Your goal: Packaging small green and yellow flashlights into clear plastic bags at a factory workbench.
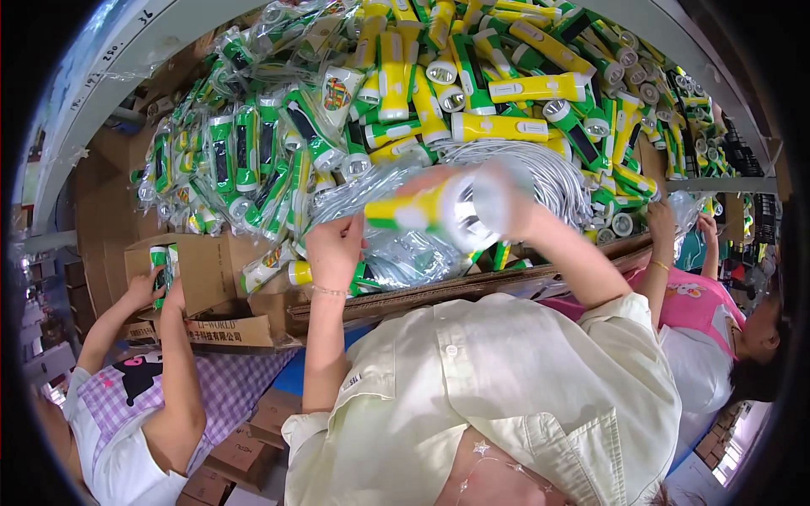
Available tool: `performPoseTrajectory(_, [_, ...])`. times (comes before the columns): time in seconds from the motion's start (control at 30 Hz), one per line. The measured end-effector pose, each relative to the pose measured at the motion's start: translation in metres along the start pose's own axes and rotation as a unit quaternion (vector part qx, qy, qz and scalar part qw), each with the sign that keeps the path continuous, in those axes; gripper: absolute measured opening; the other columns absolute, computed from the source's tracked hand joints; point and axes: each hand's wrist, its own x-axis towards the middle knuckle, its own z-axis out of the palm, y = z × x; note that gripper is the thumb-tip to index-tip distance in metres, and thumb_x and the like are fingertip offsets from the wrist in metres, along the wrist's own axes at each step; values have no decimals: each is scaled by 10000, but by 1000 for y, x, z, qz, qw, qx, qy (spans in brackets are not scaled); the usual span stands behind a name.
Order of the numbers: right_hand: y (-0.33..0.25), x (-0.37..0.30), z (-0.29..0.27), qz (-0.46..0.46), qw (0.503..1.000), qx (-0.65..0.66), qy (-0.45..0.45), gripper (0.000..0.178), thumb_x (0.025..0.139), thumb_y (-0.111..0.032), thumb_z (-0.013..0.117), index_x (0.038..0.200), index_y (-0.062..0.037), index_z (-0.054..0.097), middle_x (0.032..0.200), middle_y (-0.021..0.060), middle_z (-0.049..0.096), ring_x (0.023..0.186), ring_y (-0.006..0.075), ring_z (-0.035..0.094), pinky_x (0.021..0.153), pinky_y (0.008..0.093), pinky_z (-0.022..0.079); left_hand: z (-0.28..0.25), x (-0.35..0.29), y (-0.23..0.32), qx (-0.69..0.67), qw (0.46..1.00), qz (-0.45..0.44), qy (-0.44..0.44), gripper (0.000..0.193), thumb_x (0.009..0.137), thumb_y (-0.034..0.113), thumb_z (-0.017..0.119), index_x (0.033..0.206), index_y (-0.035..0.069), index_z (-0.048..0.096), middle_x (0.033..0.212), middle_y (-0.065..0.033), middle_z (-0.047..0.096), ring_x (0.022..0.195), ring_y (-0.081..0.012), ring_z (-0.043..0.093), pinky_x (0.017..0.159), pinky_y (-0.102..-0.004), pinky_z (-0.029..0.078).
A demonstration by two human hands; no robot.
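A yellow and green flashlight [403, 211] lies across in front of me, its silver reflector end to the right and smeared by motion. My right hand [521, 221], also blurred, is closed round it from behind, near the wide head. At the tail end, my left hand [334, 255] has its fingers pinched together; what is in them, if anything, I cannot make out. Clear plastic bags [422, 263] lie just right of my left hand. Behind my right hand is a bundle of grey-white cords [553, 187].
Loose flashlights [498, 128] heap up behind; bagged ones [245, 152] lie to the left. A cardboard edge [396, 305] runs along the front. At left, a co-worker's hands [145, 288] are at a carton [207, 274]; another person's hand [661, 221] reaches in at right.
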Motion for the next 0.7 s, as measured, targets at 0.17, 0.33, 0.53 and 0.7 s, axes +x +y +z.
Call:
performPoseTrajectory(0.17, [16, -16, 35, 9, 959, -243, -144, 471, 712, -162, 687, 1163, -142, 556, 1142, 46, 595, 835, 223, 656, 637, 318, 535, 2, -14, 3, -8, 999, 44, 18, 291, 888, 224, 601, 778, -31, 688, 520, -40, 567, 433, -53, 513, 414, -231, 392])
performPoseTrajectory(0.33, [8, -16, 48, 16, 925, -343, -166, 410, 759, -133, 595, 1158, -91, 506, 999, 84, 621, 688, 275, 644, 519, 348, 500, 11, -21, -12, -55, 988, 130, 56, 225, 880, 192, 584, 899, -13, 672, 502, -97, 512, 427, -86, 452, 434, -289, 371])
performPoseTrajectory(0.53, [10, -22, 70, 108, 827, -494, -245, 375, 736, -88, 593, 1085, 33, 529, 922, 151, 610, 699, 254, 640, 510, 341, 484, 8, -28, 7, 25, 989, 137, 54, 223, 855, 144, 590, 998, -9, 668, 629, -141, 599, 512, -197, 565, 480, -296, 423])
performPoseTrajectory(0.7, [-4, -18, 94, 92, 671, -627, -386, 370, 750, -102, 591, 1074, 75, 563, 822, 98, 600, 620, 193, 597, 484, 293, 436, 17, -29, 13, 92, 977, 162, 104, 200, 850, 147, 580, 974, 15, 666, 672, -217, 585, 610, -354, 616, 533, -368, 474])
